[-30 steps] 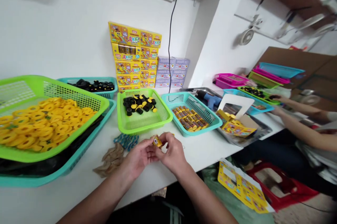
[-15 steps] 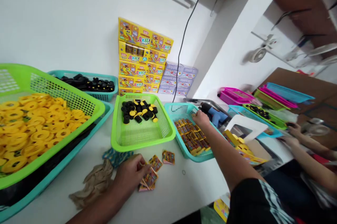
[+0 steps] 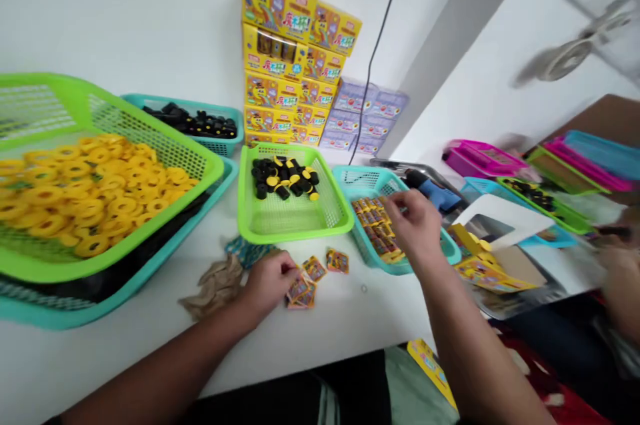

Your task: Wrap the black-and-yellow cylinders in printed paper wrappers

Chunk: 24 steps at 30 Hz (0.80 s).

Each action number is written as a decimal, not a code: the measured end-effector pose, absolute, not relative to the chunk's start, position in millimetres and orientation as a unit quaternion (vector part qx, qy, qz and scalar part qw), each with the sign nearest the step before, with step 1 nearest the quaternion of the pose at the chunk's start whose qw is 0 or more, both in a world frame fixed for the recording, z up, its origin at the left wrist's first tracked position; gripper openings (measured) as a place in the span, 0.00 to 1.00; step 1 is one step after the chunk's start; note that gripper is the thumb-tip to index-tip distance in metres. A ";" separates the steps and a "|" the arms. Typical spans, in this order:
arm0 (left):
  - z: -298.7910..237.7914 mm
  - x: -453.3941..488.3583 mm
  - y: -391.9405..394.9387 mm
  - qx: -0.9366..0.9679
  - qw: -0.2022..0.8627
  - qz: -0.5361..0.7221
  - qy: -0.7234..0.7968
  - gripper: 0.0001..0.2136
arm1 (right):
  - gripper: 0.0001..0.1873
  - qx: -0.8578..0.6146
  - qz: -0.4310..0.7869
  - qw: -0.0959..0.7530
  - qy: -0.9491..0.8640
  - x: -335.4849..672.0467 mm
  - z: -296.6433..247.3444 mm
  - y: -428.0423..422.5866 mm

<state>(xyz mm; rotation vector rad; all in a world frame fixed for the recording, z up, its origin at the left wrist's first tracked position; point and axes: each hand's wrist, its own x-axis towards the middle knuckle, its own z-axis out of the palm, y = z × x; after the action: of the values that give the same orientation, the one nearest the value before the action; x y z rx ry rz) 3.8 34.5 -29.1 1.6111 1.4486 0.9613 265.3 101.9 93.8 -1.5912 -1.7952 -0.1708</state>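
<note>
Lying flat, cards (image 3: 301, 290) trail rightward from left hand (image 3: 270, 278).

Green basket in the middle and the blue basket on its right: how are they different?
The green basket holds black and yellow round pieces, heaped at the back; the blue basket holds small printed packs in rows. The right hand hovers over the blue basket; none is over the green basket. Both are plastic mesh baskets on the table.

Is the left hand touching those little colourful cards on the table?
Touching. The head view shows the left hand lying on the edge of the small pile of printed cards on the white table, with no gap between them.
</note>
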 end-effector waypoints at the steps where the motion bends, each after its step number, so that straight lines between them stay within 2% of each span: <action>1: -27.3 4.2 35.0 0.611 0.392 0.387 0.568 0.06 | 0.12 -0.582 -0.052 0.389 -0.712 251.1 86.1 76.4; 3: -23.5 5.2 35.5 0.574 0.434 0.407 0.563 0.06 | 0.09 -0.514 0.011 0.387 -0.766 224.0 64.1 31.8; 6: -20.1 7.4 34.0 0.549 0.474 0.419 0.546 0.06 | 0.08 -0.521 0.097 0.364 -0.766 192.5 25.7 -4.4; 11: -21.0 9.8 29.0 0.564 0.488 0.412 0.524 0.07 | 0.11 -0.536 0.104 0.328 -0.771 171.5 -7.3 -4.4; 14: -19.1 7.2 28.3 0.602 0.453 0.399 0.523 0.08 | 0.12 -0.513 0.084 0.310 -0.796 170.1 -13.9 -0.6; 18: -11.8 -1.2 31.1 0.663 0.339 0.403 0.532 0.07 | 0.08 -0.519 0.086 0.314 -0.791 173.2 -25.1 0.9; 20: -8.6 -3.7 32.5 0.665 0.324 0.419 0.527 0.07 | 0.08 -0.521 0.096 0.321 -0.785 175.1 -27.9 0.9; 24: -4.3 0.6 30.2 0.563 0.482 0.438 0.508 0.10 | 0.10 -0.536 0.159 0.397 -0.728 175.3 -20.5 -2.7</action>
<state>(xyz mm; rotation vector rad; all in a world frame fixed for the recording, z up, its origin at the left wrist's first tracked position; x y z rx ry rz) 0.6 30.2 -4.3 1.3728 1.2384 1.0687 175.3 -2.7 -20.5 -1.3591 -1.8432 0.4028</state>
